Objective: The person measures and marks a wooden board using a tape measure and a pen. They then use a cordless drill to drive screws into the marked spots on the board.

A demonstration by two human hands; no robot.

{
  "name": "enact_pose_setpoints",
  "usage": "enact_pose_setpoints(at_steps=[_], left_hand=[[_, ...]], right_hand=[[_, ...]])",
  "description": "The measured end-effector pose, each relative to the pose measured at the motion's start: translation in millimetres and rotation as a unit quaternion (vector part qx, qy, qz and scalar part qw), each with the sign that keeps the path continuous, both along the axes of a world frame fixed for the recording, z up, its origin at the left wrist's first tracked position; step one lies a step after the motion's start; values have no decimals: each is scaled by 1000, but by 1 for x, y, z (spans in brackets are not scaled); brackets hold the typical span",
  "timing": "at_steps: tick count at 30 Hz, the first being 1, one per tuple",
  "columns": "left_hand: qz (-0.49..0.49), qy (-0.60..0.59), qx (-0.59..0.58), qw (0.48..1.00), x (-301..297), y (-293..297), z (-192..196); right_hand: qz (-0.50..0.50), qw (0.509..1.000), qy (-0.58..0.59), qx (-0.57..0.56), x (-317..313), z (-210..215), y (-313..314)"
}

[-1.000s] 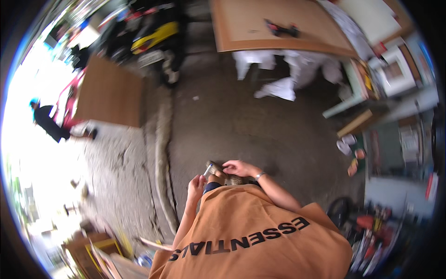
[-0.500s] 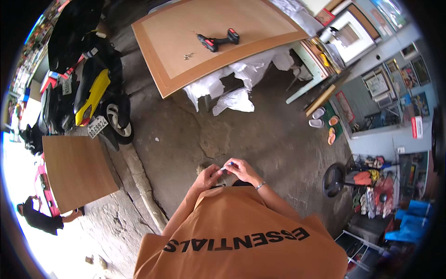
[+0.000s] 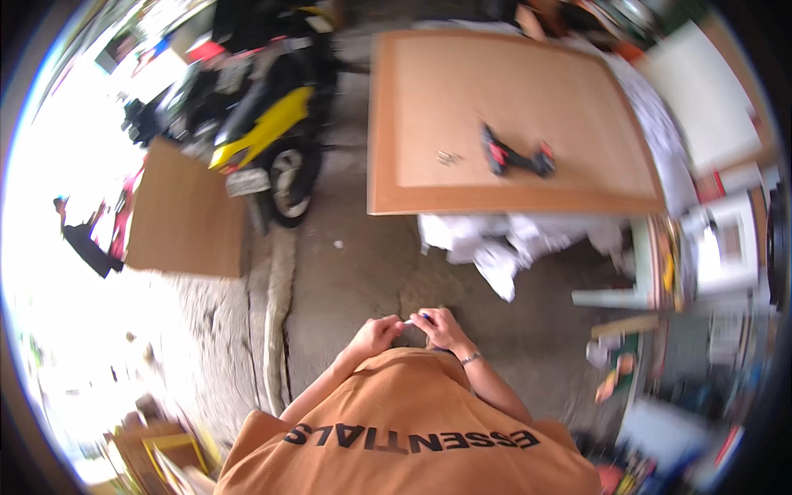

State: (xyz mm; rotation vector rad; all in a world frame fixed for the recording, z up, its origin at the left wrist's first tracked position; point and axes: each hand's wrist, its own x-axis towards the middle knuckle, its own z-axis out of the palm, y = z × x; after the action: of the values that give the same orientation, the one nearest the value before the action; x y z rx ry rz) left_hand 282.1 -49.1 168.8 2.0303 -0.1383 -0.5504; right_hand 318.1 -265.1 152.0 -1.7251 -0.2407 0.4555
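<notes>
In front of my waist my two hands come close together. A slim white pen with a blue end [image 3: 408, 322] runs between them. My left hand [image 3: 377, 336] is closed, its fingertips at the white end of the pen. The fingers of my right hand [image 3: 444, 330], with a bracelet at the wrist, are closed around the blue end. Ahead to the right lies a large brown board [image 3: 528, 91] with a darker border. On it rest a black and red cordless drill [image 3: 499, 157] and several small screws [image 3: 448, 157].
White wrapping sheets [image 3: 495, 256] hang below the board. A yellow and black motorbike [image 3: 272, 124] stands ahead to the left, beside a plain wooden panel [image 3: 186, 210]. Another person [image 3: 87, 247] is at the far left. Frames [image 3: 726, 239] and slippers [image 3: 615, 375] are at the right.
My view has swung, so the board and motorbike sit farther right in the picture. My hands remain together at the pen, with slightly more of it showing between them.
</notes>
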Motion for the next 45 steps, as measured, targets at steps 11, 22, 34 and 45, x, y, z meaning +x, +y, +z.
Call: enact_pose_setpoints(at_steps=[11, 22, 34, 45], left_hand=[[345, -150, 45, 925, -33, 21, 19], [410, -204, -122, 880, -58, 218, 18], [454, -190, -60, 868, -124, 437, 22], [849, 52, -14, 525, -242, 494, -55]], right_hand=[[286, 954, 80, 36, 85, 7, 101], [442, 890, 75, 80, 62, 8, 334], [577, 813, 59, 50, 15, 15, 577], [597, 740, 136, 277, 15, 52, 888]])
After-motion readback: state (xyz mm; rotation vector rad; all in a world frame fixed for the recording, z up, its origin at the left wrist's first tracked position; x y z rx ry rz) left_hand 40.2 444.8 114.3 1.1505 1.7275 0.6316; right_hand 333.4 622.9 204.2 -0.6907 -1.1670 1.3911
